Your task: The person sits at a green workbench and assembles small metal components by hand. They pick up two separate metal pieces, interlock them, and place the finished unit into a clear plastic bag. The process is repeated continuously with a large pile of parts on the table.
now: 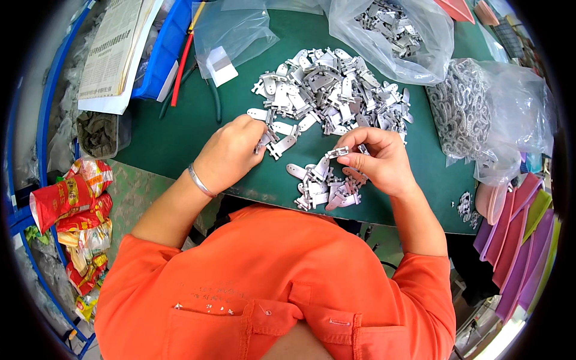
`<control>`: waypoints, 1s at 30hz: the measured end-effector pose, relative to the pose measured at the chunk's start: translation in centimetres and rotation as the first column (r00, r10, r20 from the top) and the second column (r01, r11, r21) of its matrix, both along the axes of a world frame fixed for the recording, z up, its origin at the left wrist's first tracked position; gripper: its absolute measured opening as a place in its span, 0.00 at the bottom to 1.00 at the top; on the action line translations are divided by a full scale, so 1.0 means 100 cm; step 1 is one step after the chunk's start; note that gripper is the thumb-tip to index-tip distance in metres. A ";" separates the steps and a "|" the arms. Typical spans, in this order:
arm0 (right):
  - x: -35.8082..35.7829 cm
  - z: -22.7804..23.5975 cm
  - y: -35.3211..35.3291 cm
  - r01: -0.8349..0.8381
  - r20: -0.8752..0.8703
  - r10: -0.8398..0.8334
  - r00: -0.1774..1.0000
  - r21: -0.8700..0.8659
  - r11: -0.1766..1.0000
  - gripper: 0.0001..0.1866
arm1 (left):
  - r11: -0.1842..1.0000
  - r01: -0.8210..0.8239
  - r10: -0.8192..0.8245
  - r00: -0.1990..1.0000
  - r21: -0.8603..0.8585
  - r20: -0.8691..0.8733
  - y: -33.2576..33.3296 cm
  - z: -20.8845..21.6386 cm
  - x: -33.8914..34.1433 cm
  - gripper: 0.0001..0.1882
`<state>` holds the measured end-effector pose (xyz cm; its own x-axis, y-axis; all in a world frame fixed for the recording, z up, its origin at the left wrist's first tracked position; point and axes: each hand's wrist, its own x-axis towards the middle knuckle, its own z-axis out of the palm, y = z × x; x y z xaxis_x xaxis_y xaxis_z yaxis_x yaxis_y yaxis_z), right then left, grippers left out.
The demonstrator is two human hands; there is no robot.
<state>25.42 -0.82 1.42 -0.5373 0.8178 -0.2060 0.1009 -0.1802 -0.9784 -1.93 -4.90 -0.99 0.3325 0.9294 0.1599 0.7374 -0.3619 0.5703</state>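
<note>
My right hand [384,161] pinches a small silver metal hinge-like part [338,152] between thumb and fingers, just above the near pile. A second bit of metal shows between its fingers. My left hand [233,150], with a metal bracelet on the wrist, is closed at the left edge of the large pile. Its fingertips are on a small metal part [263,141], partly hidden by the fingers. Beyond both hands spreads a large heap of silver metal parts [336,81] with rounded tabs. Nearer my body lies a smaller pile of similar parts [315,186].
On the green table [174,141] lie a clear bag of metal parts [414,66], a bag of grey ring-like pieces [462,108], an empty plastic bag [240,30] and green-handled pliers [215,99]. A blue bin [171,45] stands left. Purple and red trays [510,234] stack right.
</note>
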 end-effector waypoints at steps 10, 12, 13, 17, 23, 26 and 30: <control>0.002 0.003 -0.004 0.024 -0.251 -0.095 0.963 -0.272 0.962 0.08 | 0.999 0.022 -0.020 0.999 0.039 -0.044 -0.002 0.000 -0.002 0.19; 0.002 0.004 -0.003 0.019 -0.284 -0.132 0.950 -0.368 0.930 0.08 | 0.998 0.036 -0.033 0.997 0.046 -0.065 -0.001 0.000 -0.004 0.19; 0.002 0.005 -0.002 0.014 -0.299 -0.151 0.942 -0.414 0.910 0.09 | 0.998 0.043 -0.040 0.996 0.050 -0.076 0.000 -0.001 -0.005 0.19; 0.007 -0.002 -0.001 -0.008 -0.325 -0.170 0.930 -0.481 0.877 0.09 | 0.995 0.073 -0.067 0.993 0.061 -0.097 0.003 0.001 -0.007 0.19; 0.006 -0.007 -0.001 -0.038 -0.405 -0.195 0.893 -0.500 0.865 0.08 | 0.991 0.048 -0.040 0.997 0.124 -0.065 0.006 0.000 -0.011 0.20; 0.003 -0.011 -0.003 0.005 -0.395 -0.225 0.891 -0.487 0.874 0.08 | 0.993 -0.014 0.016 1.000 0.116 -0.013 0.009 -0.003 -0.015 0.20; 0.000 -0.005 -0.005 0.078 -0.264 -0.183 0.947 -0.362 0.929 0.07 | 0.984 -0.119 0.141 0.974 -0.130 0.178 0.009 0.003 -0.014 0.19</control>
<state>25.44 -1.34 0.92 -0.5093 0.7913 -0.3383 -0.2235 -0.5012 -0.8360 -3.31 -3.96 -0.69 0.1823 0.9787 0.0942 0.6506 -0.1919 0.7347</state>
